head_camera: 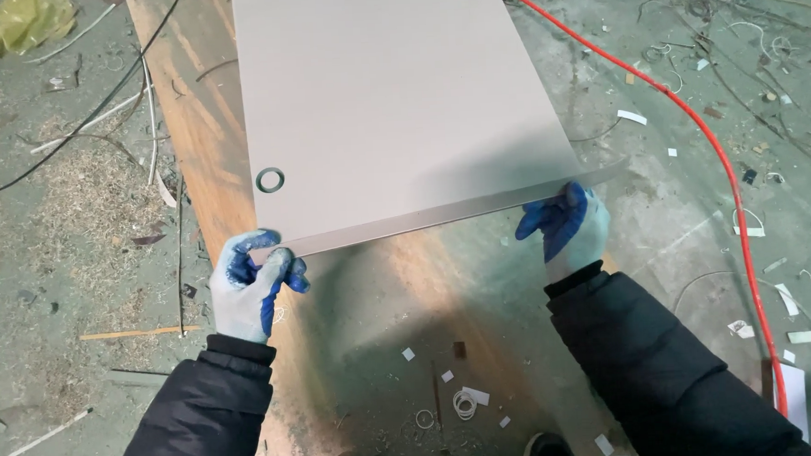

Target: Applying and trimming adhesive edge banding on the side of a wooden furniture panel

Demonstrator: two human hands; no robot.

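A large flat beige panel (391,101) with a round hole (270,180) near its left edge fills the upper middle of the head view. Along its near edge runs a thin strip of edge banding (441,214) that sticks out past the right corner. My left hand (251,285), in a white glove with blue fingers, pinches the strip at the panel's near left corner. My right hand (565,226), gloved the same way, grips the near edge close to the right corner. Both sleeves are dark and padded.
The panel lies over a long orange-brown wooden board (196,119). A red cable (722,159) curves across the dusty concrete floor at right. Sawdust, wires and white offcuts litter the floor, and a yellow bag (23,21) lies at top left. My shoes show at the bottom edge.
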